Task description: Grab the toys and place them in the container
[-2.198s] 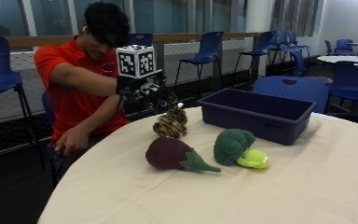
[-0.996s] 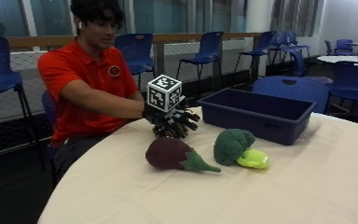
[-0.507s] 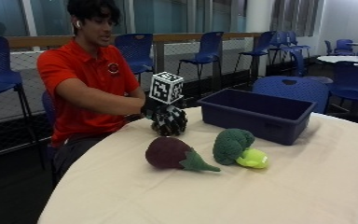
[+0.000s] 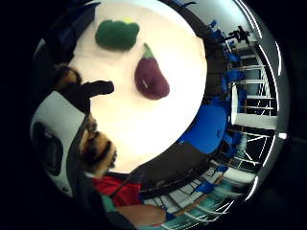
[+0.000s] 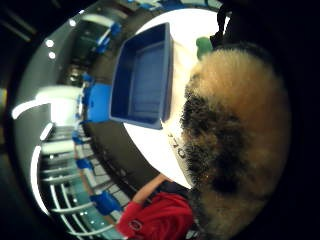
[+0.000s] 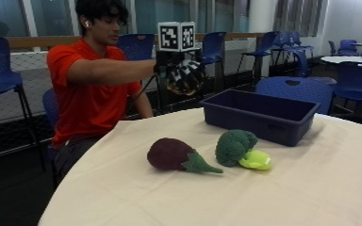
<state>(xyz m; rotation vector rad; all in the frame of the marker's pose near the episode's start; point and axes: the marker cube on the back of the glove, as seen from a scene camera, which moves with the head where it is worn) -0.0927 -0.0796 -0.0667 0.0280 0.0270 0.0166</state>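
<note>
Above the table (image 6: 168,197), between you and the bin (image 6: 259,115), your right hand (image 6: 182,75) is raised with its fingers curled round a striped plush toy (image 5: 235,135). From the outside view the toy is mostly hidden by the glove; the thumb-side palm view shows tan and dark fur filling the space by the palm, so your grip is closed on it.

It looks light and soft. Plush gives under the fingers, so a hold round the middle should carry it, and a short drop should not hurt it. It will not slip like a hard thing, but a floppy end could catch on the bin's rim, so bring it well over the opening before you let go.

The bin is a shallow blue tray with straight walls, standing on the far part of the table. The thumb-side palm view looks down into it, and what shows of its floor is bare; I see no toy in it.

Two toys lie on the table near the bin: an eggplant (image 6: 171,154) with a green stem, and just beside it a broccoli (image 6: 235,146) with a yellow-green stalk end. Both look like stuffed cloth, as light and squashy as the one you hold. Take each round its thickest part: the eggplant's purple body, the broccoli's dark green head.
</note>
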